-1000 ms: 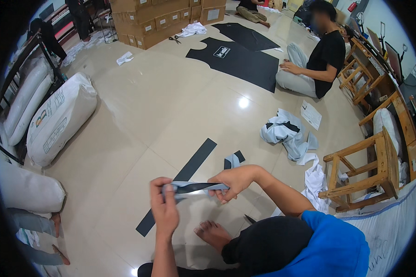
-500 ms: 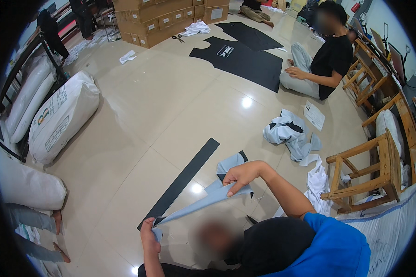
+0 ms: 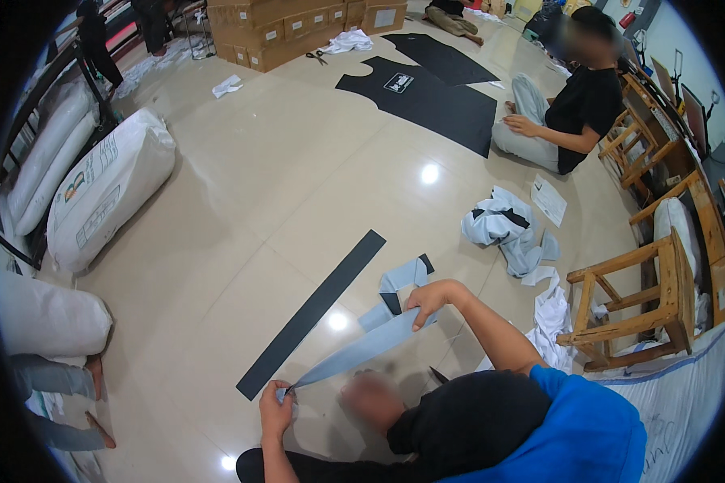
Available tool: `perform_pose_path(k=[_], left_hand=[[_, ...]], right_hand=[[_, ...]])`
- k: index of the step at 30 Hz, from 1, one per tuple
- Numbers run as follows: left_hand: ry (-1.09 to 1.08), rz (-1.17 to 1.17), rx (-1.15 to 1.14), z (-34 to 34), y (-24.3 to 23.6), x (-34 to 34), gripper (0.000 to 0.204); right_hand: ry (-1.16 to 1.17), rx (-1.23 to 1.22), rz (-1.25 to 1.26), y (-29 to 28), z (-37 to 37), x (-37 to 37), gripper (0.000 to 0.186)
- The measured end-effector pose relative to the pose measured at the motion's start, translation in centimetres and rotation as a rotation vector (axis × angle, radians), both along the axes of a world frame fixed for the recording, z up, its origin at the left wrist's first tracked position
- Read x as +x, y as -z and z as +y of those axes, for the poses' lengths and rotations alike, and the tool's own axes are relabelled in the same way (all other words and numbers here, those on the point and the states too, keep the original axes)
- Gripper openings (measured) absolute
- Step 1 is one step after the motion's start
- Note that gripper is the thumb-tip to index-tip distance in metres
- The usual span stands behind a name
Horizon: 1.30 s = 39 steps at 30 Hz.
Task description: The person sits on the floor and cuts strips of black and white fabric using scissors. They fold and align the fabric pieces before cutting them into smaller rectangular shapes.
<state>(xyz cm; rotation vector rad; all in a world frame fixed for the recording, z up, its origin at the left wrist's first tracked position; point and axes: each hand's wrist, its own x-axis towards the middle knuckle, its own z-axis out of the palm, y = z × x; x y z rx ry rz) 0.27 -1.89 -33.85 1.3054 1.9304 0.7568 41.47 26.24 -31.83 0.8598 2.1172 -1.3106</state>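
Left hand point(image 3: 275, 409) pinches one end of the pale grey fabric strip point(image 3: 362, 348) low over the tiled floor point(image 3: 298, 185) | right hand point(image 3: 428, 299) grips it further along, pulled taut between them | long black strip point(image 3: 314, 310) lies flat just beside | grey-white cloth heap point(image 3: 503, 229) near wooden chair point(image 3: 636, 302).

The left hand point(image 3: 275, 410) sits low, at about seven o'clock. Its fingers are curled in tight and pinched together. Its forearm comes straight up from the bottom edge. The right hand point(image 3: 428, 299) is out at about one o'clock from the left one. Its fingers are bent down and closed. The right arm is bare and stretched out long.
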Motion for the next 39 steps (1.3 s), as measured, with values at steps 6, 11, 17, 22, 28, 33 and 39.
perform_pose_path(k=[6, 11, 17, 22, 28, 33, 39], left_hand=[[-0.086, -0.021, -0.084, -1.1, 1.0, -1.7, 0.015], [-0.096, -0.009, 0.019, -0.5, -1.8, -1.1, 0.01], [-0.087, -0.323, 0.046, 3.0, -5.3, -0.7, 0.006], [-0.046, -0.34, 0.065, 6.7, -8.6, 2.1, 0.011], [-0.105, -0.476, -0.03, 4.7, -4.7, -0.2, 0.014], [-0.271, -0.44, -0.066, 3.8, -5.1, -0.3, 0.017], [-0.353, -0.499, -0.074, 3.3, -4.5, -2.1, 0.017]], right_hand=[[0.257, -0.202, -0.081, 0.4, 0.0, 1.6, 0.036], [0.354, -0.007, 0.114, -4.5, 2.3, 2.0, 0.03], [0.72, 0.141, 0.469, -15.6, 7.5, 4.8, 0.025], [0.881, 0.237, 0.66, -19.1, 10.0, 4.0, 0.027], [1.023, 0.177, 0.621, -13.6, 10.7, -0.8, 0.029], [1.142, 0.107, 0.476, -6.6, 10.5, -3.1, 0.033], [1.138, 0.088, 0.47, -3.4, 10.4, -4.6, 0.024]])
